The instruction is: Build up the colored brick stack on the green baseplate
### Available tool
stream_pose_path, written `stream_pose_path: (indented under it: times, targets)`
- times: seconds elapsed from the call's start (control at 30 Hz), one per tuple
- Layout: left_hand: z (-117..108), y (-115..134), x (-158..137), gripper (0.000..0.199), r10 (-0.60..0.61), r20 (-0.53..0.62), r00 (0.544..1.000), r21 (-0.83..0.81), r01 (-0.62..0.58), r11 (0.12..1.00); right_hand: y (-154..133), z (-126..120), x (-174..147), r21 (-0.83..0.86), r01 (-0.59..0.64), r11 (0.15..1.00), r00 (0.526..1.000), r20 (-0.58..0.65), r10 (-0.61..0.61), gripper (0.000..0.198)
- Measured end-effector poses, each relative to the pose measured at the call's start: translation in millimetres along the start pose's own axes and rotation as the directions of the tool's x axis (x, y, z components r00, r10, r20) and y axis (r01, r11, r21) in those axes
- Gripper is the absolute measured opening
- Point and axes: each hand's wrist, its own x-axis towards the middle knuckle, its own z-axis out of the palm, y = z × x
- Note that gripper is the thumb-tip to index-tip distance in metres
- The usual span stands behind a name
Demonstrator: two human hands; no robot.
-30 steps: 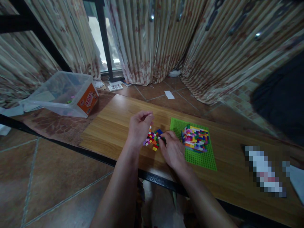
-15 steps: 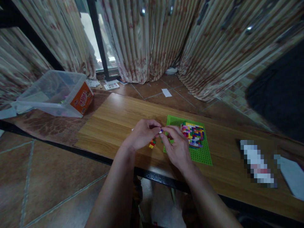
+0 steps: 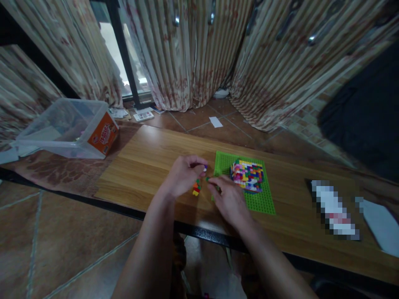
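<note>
My left hand (image 3: 186,174) is closed in a pinch on small white and purple toy bricks (image 3: 205,168). Lower and to the right, my right hand (image 3: 227,197) has its thumb and fingers drawn together at a small green toy brick (image 3: 208,179). Loose red, yellow, orange and green bricks (image 3: 196,189) lie on the table below my left hand. Beside my right hand is a green baseplate (image 3: 262,205), bearing a block built of many-coloured bricks (image 3: 248,175).
A clear plastic bin (image 3: 65,147) with an orange label stands at the left end of the wooden table (image 3: 149,153). To the right lie a blurred flat object (image 3: 335,211) and a white sheet (image 3: 380,226). Curtains (image 3: 215,58) hang behind.
My hands have come apart. The right has dropped away from the bricks held in my left, down to the green brick. The whole view has shifted slightly.
</note>
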Motion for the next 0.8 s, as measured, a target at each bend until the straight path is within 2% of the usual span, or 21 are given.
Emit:
stream_pose_path:
  times: [0.2, 0.4, 0.5, 0.57, 0.67, 0.8]
  targets:
    - [3.3, -0.7, 0.0, 0.009, -0.04, 0.013, 0.999, -0.08, 0.041, 0.996, -2.3, 6.5, -1.5, -0.173, -0.036, 0.984, 0.993, 0.101, 0.054, 0.015]
    - [3.1, 0.9, 0.2, 0.01, -0.078, 0.01, 0.997, -0.066, 0.079, 0.995, -2.2, 10.7, 1.2, -0.171, -0.044, 0.984, 0.993, 0.103, 0.063, 0.014]
    - [2.5, 0.9, 0.4, 0.011, -0.081, 0.021, 0.997, -0.043, 0.081, 0.996, -1.4, 9.9, 0.8, -0.011, -0.051, 0.999, 0.998, 0.028, 0.051, 0.012]
    - [2.1, 0.5, 0.4, 0.012, -0.071, 0.024, 0.997, -0.028, 0.072, 0.997, -2.0, 8.2, 1.0, 0.192, -0.073, 0.979, 0.995, -0.049, 0.083, 0.009]
    - [1.4, -0.3, 0.5, 0.013, -0.046, 0.037, 0.998, -0.016, 0.046, 0.999, -3.8, 5.8, 2.5, 0.533, -0.106, 0.84, 0.969, -0.134, 0.208, 0.003]
    - [0.9, -0.5, 0.4, 0.014, -0.013, 0.079, 0.997, 0.012, 0.012, 1.0, -5.3, 3.2, 5.6, 0.796, -0.096, 0.597, 0.923, -0.154, 0.353, 0.019]
